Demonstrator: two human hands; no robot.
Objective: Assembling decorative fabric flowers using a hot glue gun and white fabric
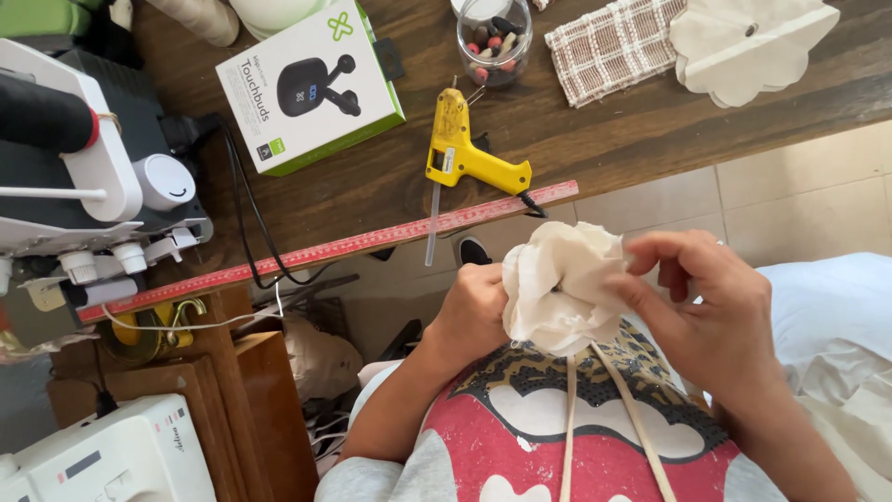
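The person holds one cream cloth flower (562,284) in front of the chest, just below the near edge of the wooden table (604,139). The left hand (472,311) is clenched around the back of the flower, and the right hand (711,311) pinches its folded petals between thumb and fingers. Two pale cords (569,418) hang down from the flower over the red, printed shirt. On the table, one yellow glue gun (465,153) lies near the edge with one clear glue stick poking out behind it. One red measuring strip (334,249) runs along the table's edge. Farther back on the table sit one white and green box (311,84), one clear jar of beads (494,39), one checked cloth (613,46) and one stack of cream cut-out petals (743,46). Two sewing machines show: one (84,177) on the table's left end, one white one (102,455) below it.
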